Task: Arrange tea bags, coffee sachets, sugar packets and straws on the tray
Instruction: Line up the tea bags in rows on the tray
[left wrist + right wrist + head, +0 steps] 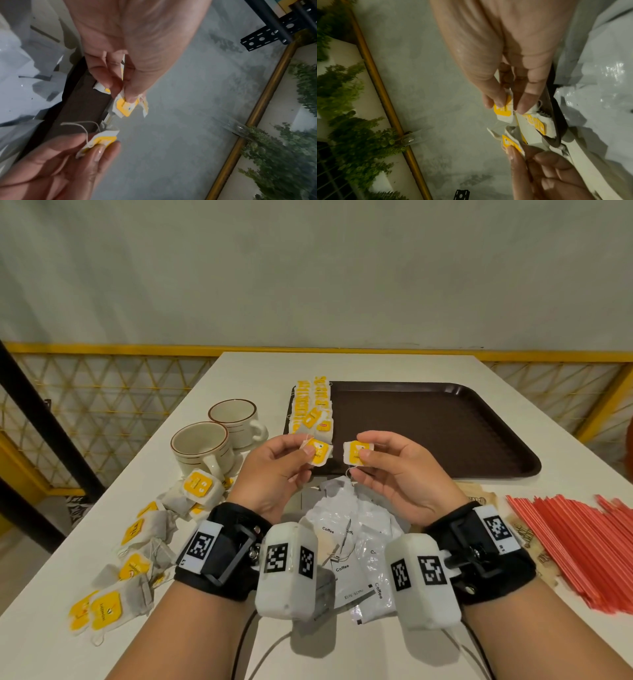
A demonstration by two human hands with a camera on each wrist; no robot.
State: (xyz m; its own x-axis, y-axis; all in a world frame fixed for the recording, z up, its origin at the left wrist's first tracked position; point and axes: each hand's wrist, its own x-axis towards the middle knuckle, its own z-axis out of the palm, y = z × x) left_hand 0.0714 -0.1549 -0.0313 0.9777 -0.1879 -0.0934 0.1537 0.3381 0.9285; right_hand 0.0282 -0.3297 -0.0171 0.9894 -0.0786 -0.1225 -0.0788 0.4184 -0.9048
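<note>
Both hands are raised over the near edge of the dark brown tray (435, 426). My left hand (306, 448) pinches one yellow-tagged tea bag (318, 453) between thumb and fingers; in the left wrist view the left hand (127, 96) holds that tea bag (124, 107) by its tag. My right hand (365, 453) pinches a second tea bag (356, 452), which in the right wrist view is the tea bag (503, 109) under the right hand (507, 105). The two bags are a little apart. A row of tea bags (311, 405) lies along the tray's left edge.
Loose tea bags (137, 542) are scattered on the white table at the left, beside two cups (202, 446). White coffee sachets (349, 546) lie below my hands. Brown sugar packets (479, 497) and red straws (575, 542) lie to the right.
</note>
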